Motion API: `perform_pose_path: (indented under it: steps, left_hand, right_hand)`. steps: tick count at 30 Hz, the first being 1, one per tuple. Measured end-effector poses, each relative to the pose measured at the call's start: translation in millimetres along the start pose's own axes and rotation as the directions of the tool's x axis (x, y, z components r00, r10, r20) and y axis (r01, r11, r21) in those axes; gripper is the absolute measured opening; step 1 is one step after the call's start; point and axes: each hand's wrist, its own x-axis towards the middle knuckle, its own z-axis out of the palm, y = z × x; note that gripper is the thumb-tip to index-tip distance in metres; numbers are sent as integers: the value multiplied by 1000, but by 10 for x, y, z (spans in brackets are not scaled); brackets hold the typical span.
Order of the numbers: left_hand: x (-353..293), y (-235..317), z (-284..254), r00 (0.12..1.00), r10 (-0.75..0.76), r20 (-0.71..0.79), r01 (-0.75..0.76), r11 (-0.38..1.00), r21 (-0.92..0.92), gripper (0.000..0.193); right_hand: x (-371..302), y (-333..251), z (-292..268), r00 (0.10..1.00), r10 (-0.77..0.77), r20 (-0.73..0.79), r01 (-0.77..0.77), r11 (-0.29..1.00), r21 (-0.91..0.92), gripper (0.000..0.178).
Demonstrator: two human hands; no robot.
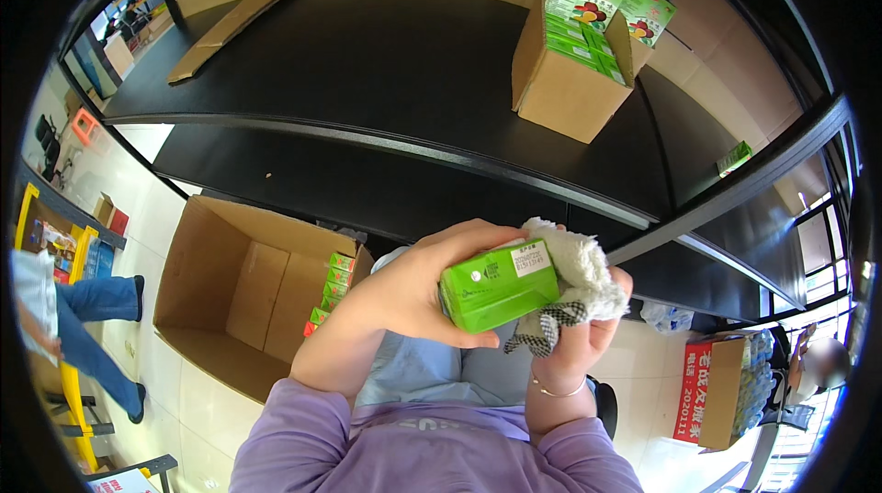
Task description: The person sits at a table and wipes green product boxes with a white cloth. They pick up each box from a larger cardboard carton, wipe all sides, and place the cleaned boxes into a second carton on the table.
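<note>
A small green carton (496,289) with a white printed patch lies in the grip of my left hand (418,286), its fingers and thumb round the carton's left side. In my right hand (588,332) is a fluffy whitish cloth (579,272) with a black-and-white checked edge. The cloth is bunched up and pressed against the right end of the carton. Both hands are in front of my body, just below the shelf edge. Some of the right fingers are hidden behind the cloth.
On the upper black shelf (395,61), an open cardboard box (570,93) holds green cartons; a cardboard strip (234,29) lies farther left. A large open box (248,282) with several small cartons stands at my left. Another person (92,300) is at far left, and a red-sided box (712,392) sits right.
</note>
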Motion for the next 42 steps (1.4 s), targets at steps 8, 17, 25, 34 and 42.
perform_pose_path:
  steps: [8,17,25,34,42]
  left_hand:
    - [-26,76,88,995,-40,-92,77,886,458,68]
    - [-29,89,94,985,-82,-153,139,899,414,52]
    - [-1,132,126,989,-64,-132,113,904,413,68]
    - [25,120,138,991,-15,-134,68,913,403,80]
    - [-41,-179,251,972,-190,-140,158,964,-215,95]
  right_hand:
    - [194,-278,186,904,-15,428,365,550,-751,35]
    - [86,-239,209,771,-143,621,564,605,-562,29]
    - [148,-181,-30,822,-226,522,546,571,-613,13]
    - [228,25,-176,928,-212,306,352,765,-539,27]
    - [149,220,-64,901,-326,287,433,725,-536,27]
